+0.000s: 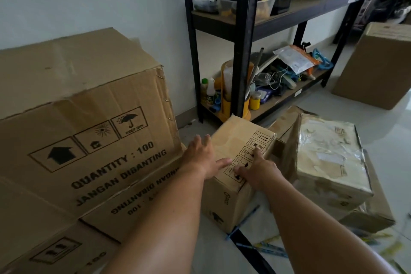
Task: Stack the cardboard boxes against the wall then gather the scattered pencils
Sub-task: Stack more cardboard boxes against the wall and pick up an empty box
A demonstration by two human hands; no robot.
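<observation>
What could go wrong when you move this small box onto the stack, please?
Sliding the small box could crush the blue pencil lying against its base. The large top box sits skewed on the lower box, so adding weight might tip it. The left hand and right hand rest on top, not underneath: grip could slip.

- The pale tiled floor [382,135] carries everything here.
- At 9 o'clock, big boxes are stacked against the wall, and the bottom box [51,249] sits on the tiles.
- At the centre, a small box [224,209] stands on the floor, just beside that stack.
- At 3 o'clock, a taped box [329,162] lies on a flatter box [378,213].
- At 2 o'clock, well apart, stands a far box [373,69].
- At 5 o'clock, pencils [243,221], blue and yellow, lie scattered on the tiles.
- At 12 to 1 o'clock, a black rack [245,51] stands on the floor. Its lower shelf [284,98] holds bottles [208,91], a yellow jar [255,100] and tangled cables [275,78].
</observation>
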